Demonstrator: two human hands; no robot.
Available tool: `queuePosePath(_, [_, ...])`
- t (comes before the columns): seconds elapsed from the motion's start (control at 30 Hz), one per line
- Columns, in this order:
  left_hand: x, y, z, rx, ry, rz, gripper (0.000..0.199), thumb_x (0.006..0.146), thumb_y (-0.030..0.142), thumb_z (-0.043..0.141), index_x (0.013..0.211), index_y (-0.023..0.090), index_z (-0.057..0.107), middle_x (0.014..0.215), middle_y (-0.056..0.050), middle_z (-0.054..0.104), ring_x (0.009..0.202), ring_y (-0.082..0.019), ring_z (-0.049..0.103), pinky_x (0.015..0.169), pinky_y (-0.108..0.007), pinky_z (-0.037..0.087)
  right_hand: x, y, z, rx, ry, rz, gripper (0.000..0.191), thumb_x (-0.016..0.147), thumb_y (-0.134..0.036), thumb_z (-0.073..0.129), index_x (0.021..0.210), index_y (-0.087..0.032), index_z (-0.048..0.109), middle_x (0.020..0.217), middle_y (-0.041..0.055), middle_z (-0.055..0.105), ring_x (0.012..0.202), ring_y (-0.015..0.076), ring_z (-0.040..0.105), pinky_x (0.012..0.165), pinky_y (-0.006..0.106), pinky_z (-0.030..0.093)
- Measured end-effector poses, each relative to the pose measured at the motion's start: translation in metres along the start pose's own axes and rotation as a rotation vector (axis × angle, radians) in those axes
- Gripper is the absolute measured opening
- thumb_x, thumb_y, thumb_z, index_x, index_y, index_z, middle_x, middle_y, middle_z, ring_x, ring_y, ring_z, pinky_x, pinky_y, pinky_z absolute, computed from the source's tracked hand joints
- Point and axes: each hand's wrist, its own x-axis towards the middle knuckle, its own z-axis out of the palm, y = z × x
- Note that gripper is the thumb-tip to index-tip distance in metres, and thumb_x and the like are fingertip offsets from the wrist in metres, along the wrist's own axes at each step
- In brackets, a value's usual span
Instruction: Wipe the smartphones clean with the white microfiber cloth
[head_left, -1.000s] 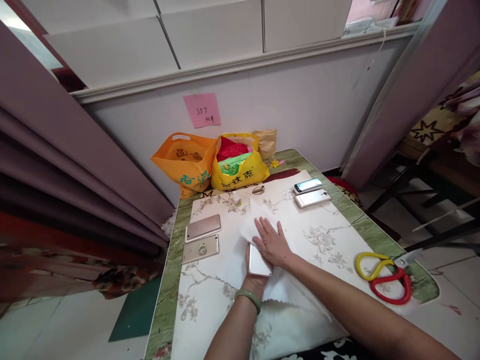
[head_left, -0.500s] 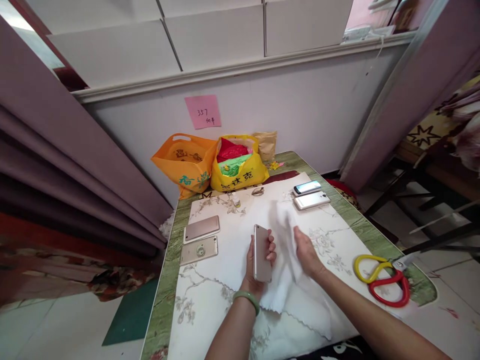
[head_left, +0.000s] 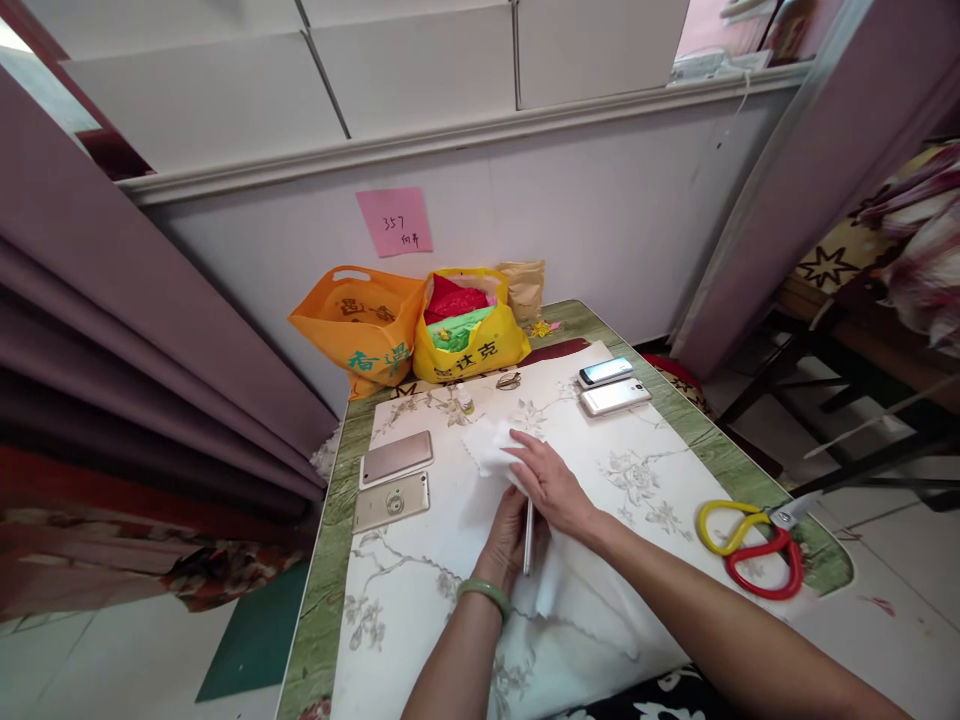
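My left hand (head_left: 504, 538), with a green bangle at its wrist, is closed around a smartphone (head_left: 529, 548) that is turned edge-on to me. My right hand (head_left: 556, 484) grips a white cloth (head_left: 491, 452) at the phone's upper end. The rest of the cloth hangs past the phone towards the table's front edge. Left of my hands lie a pinkish phone (head_left: 397, 458) and a gold phone (head_left: 391, 502) with a ring on its back. Two more phones rest at the far right: a blue-screened phone (head_left: 606, 372) and a silver phone (head_left: 616, 397).
Large scissors (head_left: 763, 548) with red and yellow handles lie at the table's right edge. An orange bag (head_left: 364, 325), a stuffed yellow bag (head_left: 480, 350) and a brown paper packet (head_left: 525, 290) stand along the back. A small bottle (head_left: 466, 402) sits before them.
The phone has turned from showing its back to edge-on. My right hand has moved left with the cloth, from beside the phone to its upper end.
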Motion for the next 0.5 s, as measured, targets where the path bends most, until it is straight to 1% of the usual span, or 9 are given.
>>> queuePosePath(0.03, [-0.001, 0.002, 0.001, 0.001, -0.007, -0.032, 0.019, 0.078, 0.034, 0.067, 0.086, 0.017, 0.066, 0.060, 0.001, 0.057, 0.052, -0.013, 0.055, 0.052, -0.025, 0.048, 0.003, 0.002, 0.000, 0.099, 0.008, 0.053, 0.046, 0.097, -0.048, 0.031, 0.123, -0.024, 0.060, 0.134, 0.0062, 0.056, 0.125, 0.0239, 0.049, 0.106, 0.043, 0.037])
queuePosePath(0.1, [-0.004, 0.005, 0.003, 0.006, -0.016, -0.061, 0.024, 0.075, 0.038, 0.070, 0.076, 0.015, 0.063, 0.051, 0.004, 0.048, 0.041, -0.007, 0.042, 0.039, -0.019, 0.036, 0.007, 0.007, 0.001, 0.284, -0.017, 0.201, 0.053, 0.096, -0.056, 0.028, 0.116, -0.022, 0.063, 0.104, 0.0066, 0.070, 0.097, 0.0226, 0.065, 0.088, 0.038, 0.050])
queuePosePath(0.17, [-0.008, 0.007, 0.005, 0.003, -0.050, -0.079, 0.028, 0.076, 0.041, 0.070, 0.075, 0.014, 0.061, 0.051, 0.005, 0.045, 0.039, -0.005, 0.038, 0.035, -0.016, 0.030, 0.008, 0.011, 0.003, 0.406, -0.066, 0.379, 0.061, 0.093, -0.062, 0.024, 0.103, -0.019, 0.065, 0.072, 0.0032, 0.069, 0.067, 0.0218, 0.065, 0.069, 0.037, 0.054])
queuePosePath(0.2, [-0.009, 0.008, 0.005, -0.002, -0.077, -0.078, 0.028, 0.076, 0.041, 0.069, 0.077, 0.014, 0.061, 0.051, 0.005, 0.045, 0.040, -0.005, 0.038, 0.035, -0.015, 0.030, 0.008, 0.014, 0.005, 0.430, -0.074, 0.446, 0.063, 0.093, -0.064, 0.022, 0.095, -0.018, 0.066, 0.062, 0.0019, 0.065, 0.058, 0.0213, 0.063, 0.064, 0.037, 0.053])
queuePosePath(0.23, [-0.009, 0.008, 0.005, -0.009, -0.103, -0.070, 0.028, 0.077, 0.041, 0.068, 0.080, 0.014, 0.061, 0.052, 0.005, 0.045, 0.040, -0.005, 0.038, 0.035, -0.015, 0.031, 0.008, 0.017, 0.007, 0.434, -0.064, 0.486, 0.064, 0.092, -0.065, 0.022, 0.087, -0.018, 0.066, 0.057, 0.0013, 0.063, 0.054, 0.0208, 0.061, 0.063, 0.036, 0.053])
queuePosePath(0.3, [-0.009, 0.008, 0.004, -0.015, -0.139, -0.051, 0.027, 0.079, 0.040, 0.067, 0.085, 0.014, 0.062, 0.053, 0.005, 0.046, 0.040, -0.004, 0.039, 0.036, -0.015, 0.032, 0.006, 0.022, 0.010, 0.406, -0.021, 0.494, 0.061, 0.090, -0.065, 0.027, 0.073, -0.019, 0.064, 0.056, 0.0011, 0.062, 0.058, 0.0207, 0.061, 0.068, 0.037, 0.052])
queuePosePath(0.37, [-0.008, 0.007, 0.002, -0.017, -0.148, -0.034, 0.028, 0.080, 0.040, 0.066, 0.087, 0.013, 0.063, 0.056, 0.004, 0.049, 0.040, -0.004, 0.040, 0.036, -0.015, 0.034, 0.003, 0.028, 0.009, 0.374, 0.010, 0.467, 0.057, 0.088, -0.065, 0.034, 0.067, -0.020, 0.062, 0.061, 0.0012, 0.065, 0.067, 0.0213, 0.063, 0.075, 0.037, 0.051])
queuePosePath(0.43, [-0.006, 0.006, 0.000, -0.020, -0.144, -0.023, 0.031, 0.081, 0.041, 0.065, 0.088, 0.011, 0.064, 0.061, 0.001, 0.054, 0.040, -0.003, 0.042, 0.036, -0.015, 0.035, -0.001, 0.035, 0.005, 0.389, 0.035, 0.472, 0.056, 0.087, -0.066, 0.036, 0.069, -0.020, 0.063, 0.066, 0.0021, 0.067, 0.073, 0.0226, 0.064, 0.078, 0.037, 0.050])
queuePosePath(0.5, [-0.005, 0.007, -0.001, -0.040, -0.123, -0.010, 0.030, 0.082, 0.038, 0.066, 0.092, 0.009, 0.065, 0.070, -0.001, 0.060, 0.045, -0.003, 0.048, 0.042, -0.014, 0.041, -0.007, 0.044, -0.003, 0.472, 0.148, 0.535, 0.058, 0.085, -0.068, 0.038, 0.077, -0.018, 0.066, 0.074, 0.0048, 0.071, 0.080, 0.0247, 0.065, 0.079, 0.037, 0.050])
